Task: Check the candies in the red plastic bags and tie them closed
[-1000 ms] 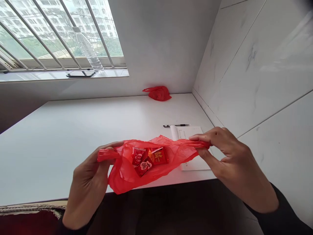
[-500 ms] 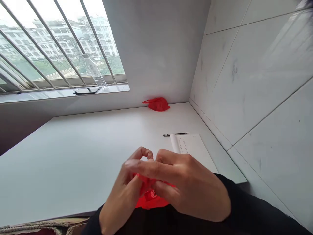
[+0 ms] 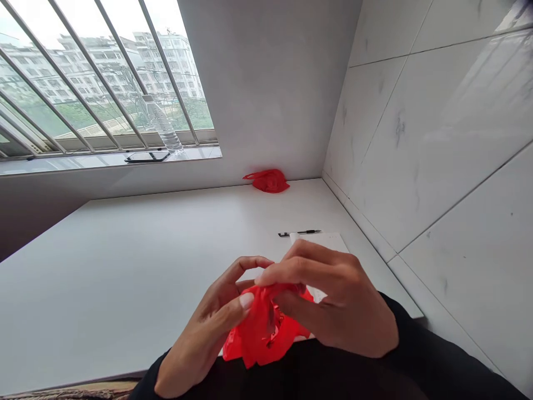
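Between my hands, over the near edge of the white table, is a crumpled red plastic bag [image 3: 262, 328]. My left hand [image 3: 212, 316] pinches its left side, thumb in front and fingers curled behind. My right hand [image 3: 328, 300] grips its upper right, with the thumb reaching into the folds of an opening. Through that opening shows something red with dark marks; I cannot make out what it is. Just beyond my right hand lies an open notebook [image 3: 333, 240], partly covered by the hand, with a black pen [image 3: 300, 233] along its far edge.
Another red plastic bag [image 3: 270, 181] lies at the back of the white table [image 3: 145, 266], against the wall. On the window sill stand a clear bottle [image 3: 166, 130] and, flat beside it, a dark phone-like slab [image 3: 146, 156]. A tiled wall [image 3: 416, 166] borders the right side.
The red bag has come up and spread wider between my hands, its opening now showing. My right hand has turned and shifted slightly up; more of the left thumb is visible.
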The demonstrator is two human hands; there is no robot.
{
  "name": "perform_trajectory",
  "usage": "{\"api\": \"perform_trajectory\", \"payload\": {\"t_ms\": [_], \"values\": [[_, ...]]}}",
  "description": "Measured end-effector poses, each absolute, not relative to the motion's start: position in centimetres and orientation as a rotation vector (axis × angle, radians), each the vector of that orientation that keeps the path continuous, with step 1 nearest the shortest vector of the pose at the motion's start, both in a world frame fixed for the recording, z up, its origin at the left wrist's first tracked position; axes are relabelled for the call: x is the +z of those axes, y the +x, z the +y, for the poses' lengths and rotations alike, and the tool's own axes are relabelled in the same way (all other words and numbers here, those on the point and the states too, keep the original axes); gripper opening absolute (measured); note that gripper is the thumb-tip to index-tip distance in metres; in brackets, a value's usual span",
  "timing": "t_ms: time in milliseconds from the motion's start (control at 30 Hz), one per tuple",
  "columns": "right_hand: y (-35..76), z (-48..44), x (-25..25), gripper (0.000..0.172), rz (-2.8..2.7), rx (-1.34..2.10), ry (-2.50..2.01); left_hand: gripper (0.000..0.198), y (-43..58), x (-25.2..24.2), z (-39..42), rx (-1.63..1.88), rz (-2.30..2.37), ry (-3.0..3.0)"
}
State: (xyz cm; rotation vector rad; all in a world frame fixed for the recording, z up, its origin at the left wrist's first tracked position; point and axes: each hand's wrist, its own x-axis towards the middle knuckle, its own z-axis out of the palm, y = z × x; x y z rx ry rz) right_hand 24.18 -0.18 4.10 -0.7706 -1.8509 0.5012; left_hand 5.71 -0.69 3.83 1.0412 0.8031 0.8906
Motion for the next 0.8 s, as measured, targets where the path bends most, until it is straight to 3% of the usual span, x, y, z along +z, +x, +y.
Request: {"api": "perform_trajectory", "payload": {"t_ms": [167, 367, 533, 633, 800], "values": [[25.6, 0.4, 4.4, 0.027, -1.798, 0.538, -0.889, 0.022, 4.7, 3.1, 0.2, 0.875, 0.969, 1.330], [25.7, 0.2, 5.3, 0.027, -1.719, 0.428, -0.981, 0.032, 4.4, 2.6, 1.1, 1.046, 1.173, 1.200], [23.9, -0.7, 5.4, 0.020, -1.773, 0.588, -0.831, 0.048, 6.5, 3.2, -1.2, 0.983, 1.235, 1.409], [23.3, -0.9, 5.0, 0.023, -1.918, 0.610, -0.739, 0.017, 6.6, 2.8, -1.6, 1.010, 1.258, 1.521], [24.2, 0.5, 4.5, 0.027, -1.967, 0.521, -0.911, 0.038, 5.8, 2.9, -0.6, 0.927, 1.165, 1.366]]}}
